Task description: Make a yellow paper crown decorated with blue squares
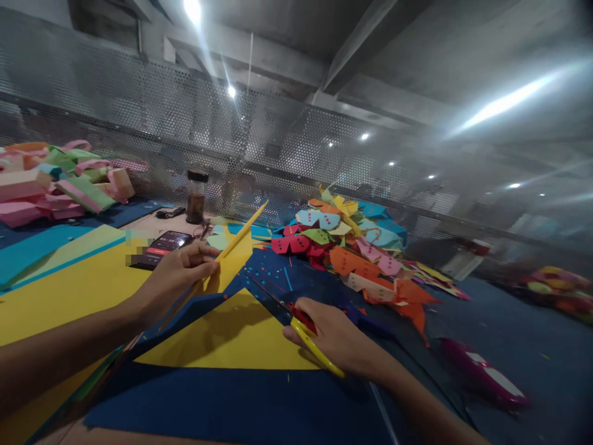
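Between the thumb and fingers of my left hand is a folded piece of yellow paper, held up above the table. My right hand grips scissors with yellow and red handles. Their blades point up and left, toward the held paper but apart from it; how wide they are parted is hard to make out. Below both hands a yellow paper triangle lies on the dark blue sheet.
Colourful cut and folded paper pieces heap up at the back. Left lie large yellow sheets, a phone, a lidded jar and folded pastel paper. A purple object is at right, before a perforated metal screen.
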### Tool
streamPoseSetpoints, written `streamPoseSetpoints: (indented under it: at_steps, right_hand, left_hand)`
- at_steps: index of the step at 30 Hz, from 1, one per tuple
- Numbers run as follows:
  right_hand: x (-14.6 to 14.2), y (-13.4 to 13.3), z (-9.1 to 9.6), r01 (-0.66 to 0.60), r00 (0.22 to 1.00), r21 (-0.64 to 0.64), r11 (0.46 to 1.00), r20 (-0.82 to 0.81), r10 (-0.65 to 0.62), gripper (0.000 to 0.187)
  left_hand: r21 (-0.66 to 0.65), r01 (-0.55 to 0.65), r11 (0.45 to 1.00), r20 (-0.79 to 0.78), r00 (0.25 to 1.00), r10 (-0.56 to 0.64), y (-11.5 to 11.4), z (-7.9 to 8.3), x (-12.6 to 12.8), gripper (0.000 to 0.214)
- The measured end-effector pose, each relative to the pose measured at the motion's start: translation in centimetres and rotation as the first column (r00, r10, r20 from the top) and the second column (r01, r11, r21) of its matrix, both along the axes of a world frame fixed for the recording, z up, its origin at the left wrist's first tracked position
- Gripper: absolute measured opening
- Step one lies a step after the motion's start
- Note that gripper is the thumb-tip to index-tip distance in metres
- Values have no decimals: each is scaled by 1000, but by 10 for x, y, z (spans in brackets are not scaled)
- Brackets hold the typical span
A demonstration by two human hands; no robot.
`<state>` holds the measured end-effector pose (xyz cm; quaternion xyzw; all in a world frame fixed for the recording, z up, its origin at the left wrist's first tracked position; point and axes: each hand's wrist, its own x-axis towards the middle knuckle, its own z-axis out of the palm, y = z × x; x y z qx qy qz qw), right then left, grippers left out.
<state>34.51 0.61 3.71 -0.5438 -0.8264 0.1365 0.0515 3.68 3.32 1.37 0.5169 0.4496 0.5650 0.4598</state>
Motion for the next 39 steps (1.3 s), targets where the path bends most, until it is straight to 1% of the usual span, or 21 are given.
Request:
streamPoseSetpoints:
  at_steps: [4,10,13,18,25,31,36,39]
  right_hand:
    - [-3,-1,-1,-16,1000,-15,1000,0,16,44]
    - [-9,-5,-1,-34,999,-26,999,-24,34,48]
    - [-10,-6,0,-44,999,-43,998,-29,43,51]
    - [-10,-7,-1,-65,997,-52,997,-36,64,51]
    - [-11,-8,-2,-71,996,-66,995,-49,68,51]
    - [-10,-8,-2,-123,990,-57,991,-70,119,52]
    - [-11,-8,-3,-123,990,-58,991,-69,119,53]
    - [-12,-8,-2,-118,991,-65,991,-75,113,53]
  left_hand:
    - [20,2,1000,-33,999,-2,-1,-1,1,40]
    - [-1,59,998,-33,998,-59,-9,8,8,38]
    - [-5,78,997,-45,996,-78,-11,9,10,39]
    - [-7,48,999,-93,994,-49,-13,10,11,36]
    - [-27,57,998,-89,994,-59,-14,11,11,37]
    - [-67,76,995,-76,994,-81,-16,10,10,39]
    - [-80,73,994,-72,994,-79,-16,12,11,40]
    - [-93,80,992,-49,995,-85,-16,11,11,41]
